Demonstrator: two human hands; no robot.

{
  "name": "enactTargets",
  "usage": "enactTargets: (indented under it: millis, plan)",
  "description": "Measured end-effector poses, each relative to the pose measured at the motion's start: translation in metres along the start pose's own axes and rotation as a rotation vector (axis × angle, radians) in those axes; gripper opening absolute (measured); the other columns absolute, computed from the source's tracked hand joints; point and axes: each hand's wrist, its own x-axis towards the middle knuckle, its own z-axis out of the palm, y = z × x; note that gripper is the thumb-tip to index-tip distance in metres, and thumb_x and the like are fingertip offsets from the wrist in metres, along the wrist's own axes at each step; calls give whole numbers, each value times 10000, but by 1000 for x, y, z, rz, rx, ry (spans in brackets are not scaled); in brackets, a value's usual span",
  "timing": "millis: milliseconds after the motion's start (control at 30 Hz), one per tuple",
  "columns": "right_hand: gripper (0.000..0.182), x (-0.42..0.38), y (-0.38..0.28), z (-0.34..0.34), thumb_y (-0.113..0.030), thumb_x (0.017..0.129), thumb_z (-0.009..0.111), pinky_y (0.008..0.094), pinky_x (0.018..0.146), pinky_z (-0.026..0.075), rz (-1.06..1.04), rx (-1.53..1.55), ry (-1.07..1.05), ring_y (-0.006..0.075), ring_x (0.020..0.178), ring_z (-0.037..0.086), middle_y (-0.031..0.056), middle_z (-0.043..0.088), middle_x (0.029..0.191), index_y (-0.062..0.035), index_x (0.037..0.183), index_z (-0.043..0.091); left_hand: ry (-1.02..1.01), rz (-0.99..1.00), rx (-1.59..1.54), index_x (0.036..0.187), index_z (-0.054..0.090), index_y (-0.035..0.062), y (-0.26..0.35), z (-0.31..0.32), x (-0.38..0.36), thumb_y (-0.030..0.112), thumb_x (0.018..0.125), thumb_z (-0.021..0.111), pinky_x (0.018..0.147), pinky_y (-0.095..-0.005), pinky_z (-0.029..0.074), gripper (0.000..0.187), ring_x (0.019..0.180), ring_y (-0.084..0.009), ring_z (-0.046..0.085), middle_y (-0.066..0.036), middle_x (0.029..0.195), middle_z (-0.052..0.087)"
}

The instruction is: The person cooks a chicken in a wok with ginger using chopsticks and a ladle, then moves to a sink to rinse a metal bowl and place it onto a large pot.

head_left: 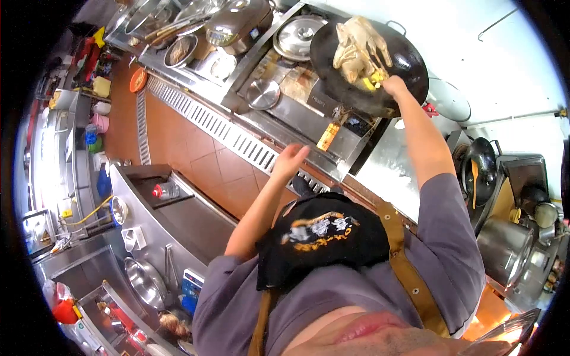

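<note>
A whole pale plucked chicken (359, 47) lies in a big black wok (409, 65) on the stove. Several bright yellow pieces (374, 79), too small to identify, are at its lower end. My right hand (396, 87) reaches over the wok beside these pieces, its fingers closed; whatever they grip is hidden. My left hand (291, 161) hovers in front of the stove edge with fingers stretched out, holding nothing. Nearest to it on the stove front is an orange-yellow label or tag (327, 137).
A lidded steel pot (298, 37) and a small round metal lid (263, 94) are left of the wok. A floor grate (208, 121) runs before the stove. Behind on the left stands a steel counter (160, 222); at right, another wok (482, 169) and a large pot (502, 249).
</note>
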Motion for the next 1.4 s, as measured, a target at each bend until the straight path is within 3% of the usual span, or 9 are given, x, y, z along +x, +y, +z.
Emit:
enactTargets:
  millis: [100,167,200,233,333,633,767,967,1400]
  plan:
    - [495,-4,-13,-2,-309,815,688,433,776,482,199,308,-42,348,931,645,231,649,1078,75,1117,605,-131,39,257,1076,617,-40,45,44,31,427,828,681,727,-320,494,532,816,-198,635,-126,864,664]
    - [389,-2,-12,3,-284,818,695,393,454,315,242,500,-63,190,528,438,99,515,689,88,851,587,-268,-57,223,1006,636,-36,49,58,50,409,818,685,708,-334,497,486,789,-205,638,-120,820,662]
    - [407,-16,-17,3,-280,802,711,416,527,407,231,521,-15,248,608,549,142,602,776,102,909,620,-402,-154,193,936,654,-32,51,63,55,391,808,690,688,-348,501,444,761,-211,642,-115,775,660]
    - [431,-11,-6,18,-294,796,715,419,599,441,157,462,82,275,691,597,171,635,837,102,945,631,-302,-140,241,799,647,-27,51,69,49,362,780,690,686,-405,502,392,750,-296,659,-154,736,664]
    - [515,-9,-10,42,-359,774,720,394,809,478,134,344,237,324,950,660,251,670,1014,85,1026,654,-119,47,386,843,630,-21,56,73,38,373,763,670,774,-480,484,404,882,-431,625,-257,843,654]
    - [387,-20,-13,37,-351,805,651,394,736,466,65,383,322,301,816,647,184,677,853,19,917,674,-59,-15,517,961,644,12,37,96,34,377,793,605,790,-487,509,404,897,-413,643,-246,916,668]
    - [412,-34,-18,27,-360,841,633,425,820,460,89,456,238,364,946,630,213,671,975,10,1021,662,-41,-26,522,968,644,17,36,97,31,380,801,607,779,-493,510,402,891,-416,643,-249,910,667]
    - [375,-42,-15,23,-347,831,645,382,693,456,-12,432,353,285,728,617,164,638,756,26,869,634,-51,-17,517,948,638,13,36,96,34,378,802,610,774,-504,503,395,879,-427,636,-251,899,664]
    - [396,-31,-18,12,-385,839,635,387,701,465,-57,368,381,297,749,629,179,651,790,8,885,647,-51,-7,512,939,648,5,55,92,34,371,788,623,769,-485,503,397,875,-415,642,-247,892,667]
